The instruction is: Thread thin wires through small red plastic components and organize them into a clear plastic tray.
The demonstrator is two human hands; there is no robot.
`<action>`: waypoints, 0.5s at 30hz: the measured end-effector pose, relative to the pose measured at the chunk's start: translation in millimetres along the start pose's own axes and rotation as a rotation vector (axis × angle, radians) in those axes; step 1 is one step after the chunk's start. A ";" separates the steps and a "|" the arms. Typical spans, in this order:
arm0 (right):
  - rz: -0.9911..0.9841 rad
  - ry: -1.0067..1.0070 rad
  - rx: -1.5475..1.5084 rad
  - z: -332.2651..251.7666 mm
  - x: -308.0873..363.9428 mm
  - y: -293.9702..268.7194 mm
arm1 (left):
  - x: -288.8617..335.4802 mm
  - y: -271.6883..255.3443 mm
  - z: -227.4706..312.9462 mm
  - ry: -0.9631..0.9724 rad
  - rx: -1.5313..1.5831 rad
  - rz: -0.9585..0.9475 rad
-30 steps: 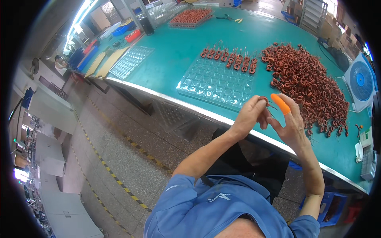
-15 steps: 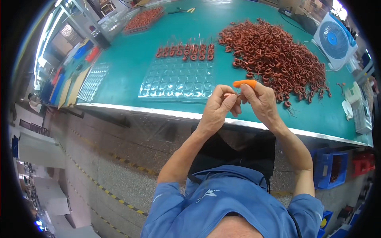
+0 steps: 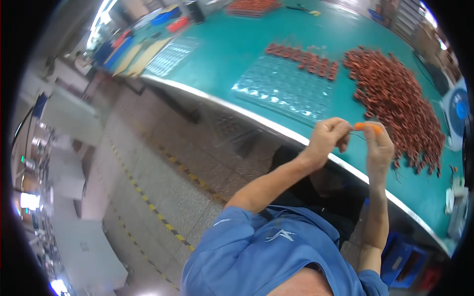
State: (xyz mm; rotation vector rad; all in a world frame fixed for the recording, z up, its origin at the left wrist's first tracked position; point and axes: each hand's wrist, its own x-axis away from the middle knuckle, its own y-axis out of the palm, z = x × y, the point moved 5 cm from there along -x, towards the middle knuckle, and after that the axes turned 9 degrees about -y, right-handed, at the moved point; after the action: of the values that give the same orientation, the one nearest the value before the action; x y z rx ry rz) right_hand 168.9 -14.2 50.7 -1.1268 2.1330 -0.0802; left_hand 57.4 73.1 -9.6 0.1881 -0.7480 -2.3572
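A small orange tool (image 3: pixel 368 127) sits in the right hand (image 3: pixel 379 148), pinched at the fingertips just above the near edge of the bench (image 3: pixel 222 44). The left hand (image 3: pixel 328 138) is curled close beside it, fingers bunched around something too small to make out — a thin dark wire (image 3: pixel 359 135) runs between the two hands. Both hands hang over the metal lip of the bench, almost touching each other.

Just beyond them lies a clear plastic tray (image 3: pixel 286 89) with rows of small pockets; its far row holds a line of copper-coloured coils (image 3: pixel 303 55). To the right of the tray spreads a big loose heap of the same coils (image 3: pixel 395 98), reaching down near the right hand. A small blue and white fan (image 3: pixel 456 118) stands at the right end of the bench. Farther along to the left is a second clear tray (image 3: pixel 170 54) — and beyond it some blue and red bins, blurred
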 end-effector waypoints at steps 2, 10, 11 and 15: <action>0.004 0.172 -0.311 22.8 2.7 3.3 | 2.6 5.6 -0.9 0.053 0.046 0.045; 0.058 0.116 -0.407 23.2 2.1 27.0 | 14.3 -18.2 31.8 0.280 -0.311 0.064; 0.002 0.161 -0.449 26.2 4.8 28.1 | 15.3 -22.5 36.4 0.281 -0.312 0.041; -0.115 0.263 -0.427 38.2 12.9 30.5 | 10.0 -15.2 31.7 0.204 -0.231 -0.035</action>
State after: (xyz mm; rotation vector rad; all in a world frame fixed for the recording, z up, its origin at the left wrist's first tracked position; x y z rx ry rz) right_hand 166.4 5.0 4.1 -1.5573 2.3848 0.1947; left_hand 31.4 91.1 8.6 0.3379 -0.3750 -2.3902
